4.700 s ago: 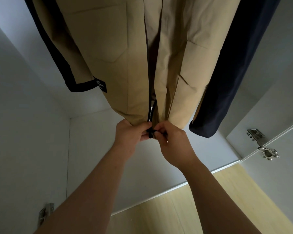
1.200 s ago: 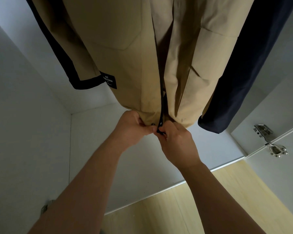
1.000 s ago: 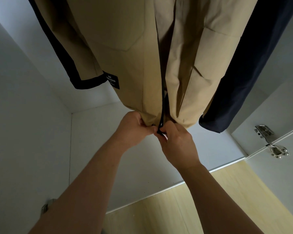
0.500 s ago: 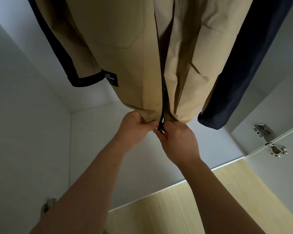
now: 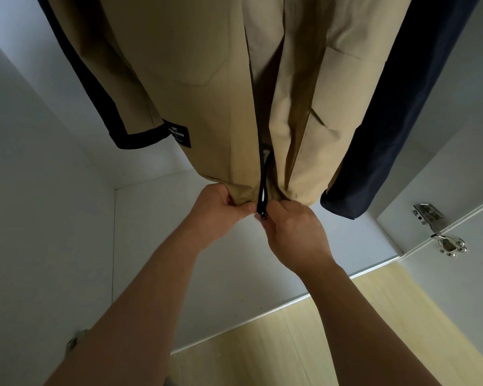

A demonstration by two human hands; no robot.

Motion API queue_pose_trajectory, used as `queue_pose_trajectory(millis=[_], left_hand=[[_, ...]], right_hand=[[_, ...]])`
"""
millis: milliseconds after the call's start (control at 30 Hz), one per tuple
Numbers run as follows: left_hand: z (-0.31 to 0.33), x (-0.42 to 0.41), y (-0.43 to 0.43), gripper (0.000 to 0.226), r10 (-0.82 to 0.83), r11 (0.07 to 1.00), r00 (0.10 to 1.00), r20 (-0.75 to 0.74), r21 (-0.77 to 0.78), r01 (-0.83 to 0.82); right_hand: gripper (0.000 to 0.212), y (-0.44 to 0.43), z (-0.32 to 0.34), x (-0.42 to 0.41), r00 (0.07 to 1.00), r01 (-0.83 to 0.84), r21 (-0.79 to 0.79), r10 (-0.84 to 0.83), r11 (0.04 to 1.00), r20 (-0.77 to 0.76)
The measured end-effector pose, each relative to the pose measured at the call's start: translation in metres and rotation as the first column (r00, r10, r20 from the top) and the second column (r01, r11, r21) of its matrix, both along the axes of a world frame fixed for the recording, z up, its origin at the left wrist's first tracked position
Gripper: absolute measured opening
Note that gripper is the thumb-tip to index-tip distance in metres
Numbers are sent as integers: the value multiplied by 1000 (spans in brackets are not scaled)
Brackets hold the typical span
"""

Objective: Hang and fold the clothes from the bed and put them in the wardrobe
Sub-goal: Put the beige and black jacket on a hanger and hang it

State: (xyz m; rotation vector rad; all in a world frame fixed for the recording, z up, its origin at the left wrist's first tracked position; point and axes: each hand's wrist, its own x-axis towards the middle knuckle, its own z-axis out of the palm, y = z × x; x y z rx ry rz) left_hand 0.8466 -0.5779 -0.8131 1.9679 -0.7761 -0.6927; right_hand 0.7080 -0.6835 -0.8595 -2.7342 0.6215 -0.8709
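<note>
**Well, both grips were at the jacket's hem**

From my remote seat I looked up through the head camera into the white wardrobe (image 5: 39, 190), whose walls and floor panel filled most of the view. The tan jacket (image 5: 207, 93) hung inside it, front towards me, with its hem just above my hands. Behind it on the right hung a navy garment (image 5: 402, 121), touching the jacket's side. Pale wooden flooring (image 5: 318, 344) showed below the wardrobe's front edge.

My left grip (image 5: 221, 210) was closed on the jacket, thumb and curled fingers pinching a fold of hem just left of the opening. My right grip (image 5: 296, 232) was closed too, its fingers curled at the bottom end of the black zipper (image 5: 262, 190); it appeared to pinch the small pull there, though the fingers hid most of it. The two grips nearly touched.

A dark-trimmed sleeve cuff (image 5: 134, 140) hung at the left, with a black label (image 5: 178, 132) just beside it. A metal door hinge (image 5: 435, 227) sat on the right-hand panel, well apart from the clothes.
</note>
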Motion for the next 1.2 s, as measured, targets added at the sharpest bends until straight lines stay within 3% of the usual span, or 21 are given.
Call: queue_pose_trajectory(millis=[100,200,367,467,567,700,833,900,967,1067,1133,1200], left_hand=[[-3,-1,-1,20,-45,997,998,48,69,42],[-9,-4,-1,27,-23,996,997,70,92,16],[-16,-4,0,14,30,996,989,-142,-83,-43],[-23,-1,0,16,12,992,989,-150,-125,-31],[-28,0,-1,13,30,996,999,-32,-82,-32],[-30,-1,-1,14,84,988,993,-79,-122,-94],[-29,1,-4,11,101,984,992,-82,-139,-111],[-29,0,-5,8,107,982,990,-89,-147,-119],[-27,-1,-8,6,141,975,983,-121,-153,-158],[-21,-2,-13,10,162,974,931,-326,-97,-204],[-17,-1,-12,18,98,976,853,-513,-118,-183],[-21,0,-10,21,71,980,849,-523,-124,-158]], right_hand=[[25,-8,2,-2,1000,-4,-32,3,999,-22],[26,-10,1,-2,994,-64,38,67,997,-84],[37,-1,3,0,989,-36,181,61,983,-137],[46,2,2,2,991,-11,237,42,971,-124],[39,-4,7,9,979,64,187,-25,980,-204],[33,-8,25,24,952,51,61,-30,997,-305],[28,-16,57,36,952,126,-63,-138,990,-274],[31,-15,69,40,942,206,-75,-219,976,-256],[33,-6,71,41,928,305,23,-292,952,-229],[42,9,71,41,920,390,493,-310,778,-239],[46,13,78,43,929,362,764,-268,534,-254],[40,14,84,43,933,333,897,-243,291,-267]])
